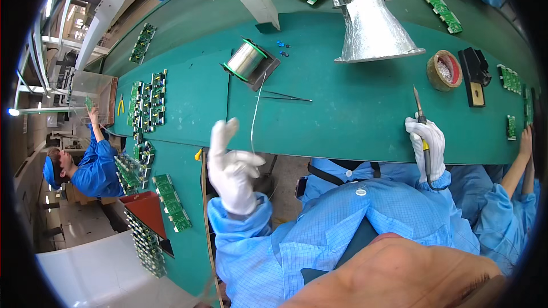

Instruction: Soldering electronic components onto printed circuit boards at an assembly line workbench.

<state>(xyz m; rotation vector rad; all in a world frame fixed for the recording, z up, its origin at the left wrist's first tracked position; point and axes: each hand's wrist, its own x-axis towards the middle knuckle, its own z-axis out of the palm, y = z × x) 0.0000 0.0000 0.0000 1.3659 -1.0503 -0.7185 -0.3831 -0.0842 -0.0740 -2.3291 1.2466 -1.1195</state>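
Note:
My right hand (428, 145), in a white glove, grips a soldering iron (426, 147) with a yellow and black handle. Its metal tip points away from me over the green bench. My left hand (233, 171), gloved too, is raised at the bench's near edge, two fingers stretched up and others reaching right. Solder wire (254, 115) runs from a spool (245, 60) down to those right-hand fingers; whether it touches them or passes behind is unclear. The spool rests on a dark holder (267, 74). Beyond my left hand lie dark tweezers (284, 97).
A silver fume hood (377, 33) hangs over the bench. At right stand a round tub (434, 75) and a soldering-iron stand (474, 74). Green circuit boards (149, 100) lie at left, near yellow pliers (121, 105). Co-workers in blue sit left, right and across.

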